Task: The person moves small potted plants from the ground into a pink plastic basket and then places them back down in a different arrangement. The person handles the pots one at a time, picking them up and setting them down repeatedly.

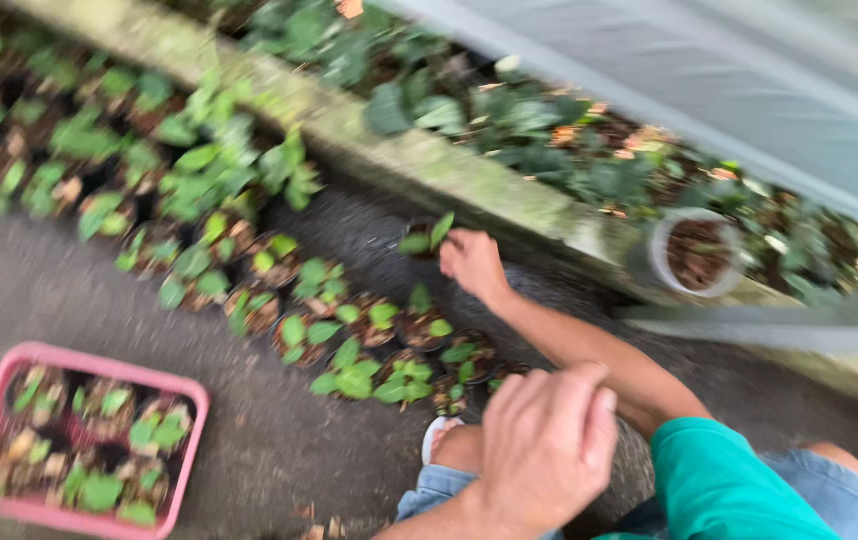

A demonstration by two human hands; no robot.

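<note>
The right hand (471,262) reaches out to a small potted seedling (425,240) standing at its ten o'clock beside the mossy curb (429,165), fingers curled onto the pot's rim; blur hides how firmly. The left hand (546,450) hangs loosely clenched, empty, well apart at five o'clock.

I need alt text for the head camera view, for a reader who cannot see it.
Blurred view down at a crouching person: one hand touches a small potted seedling beside a mossy concrete curb, the other hand hangs closed in the foreground. Rows of potted seedlings stand on the pavement, and a pink crate holds more.
</note>
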